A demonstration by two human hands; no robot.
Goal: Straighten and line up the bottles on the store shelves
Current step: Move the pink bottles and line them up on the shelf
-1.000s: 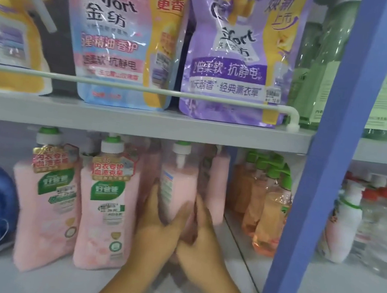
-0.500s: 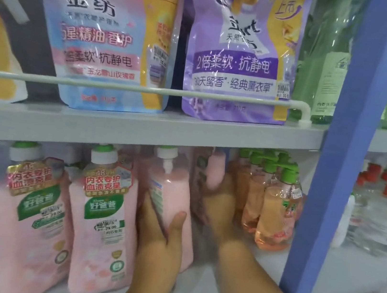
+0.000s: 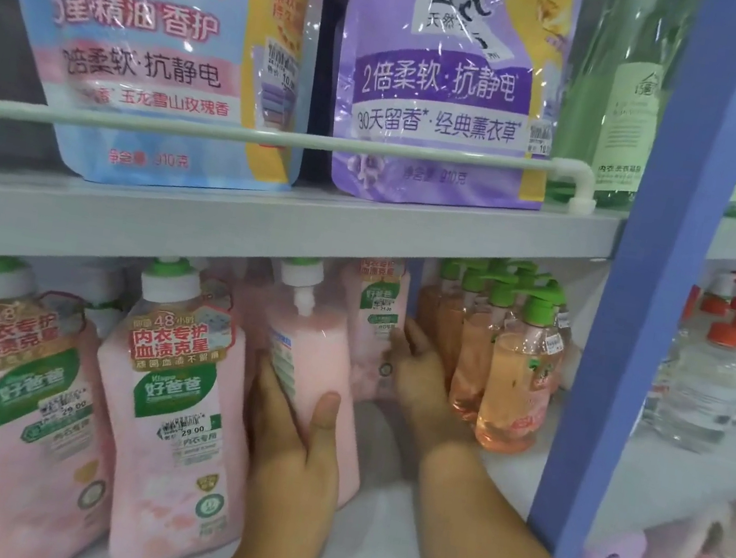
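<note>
Head cam, the only view: the left hand (image 3: 292,454) was wrapped round the front pink bottle (image 3: 316,390) on the lower shelf (image 3: 387,520), thumb across its face and the other fingers curled round its left side, so a proper grip. That bottle stood turned sideways, label edge facing left, while the two pink bottles (image 3: 173,417) beside it faced out nicely. The right hand (image 3: 419,372) reached further back, fingers pretty much straight and pressing against the rear pink bottle (image 3: 374,322), not gripping anything as far as I could tell. That rear one sat just beside the orange pump bottles (image 3: 512,386). If it were me, I'd twist the front bottle so its label faced out like its neighbours, then slide it flush with their front edge. I'd nudge the rear one straight behind it with a flat palm, going easy so it didn't knock over the pumps. Those tall bottles looked tippy, so low grips seemed safest.
</note>
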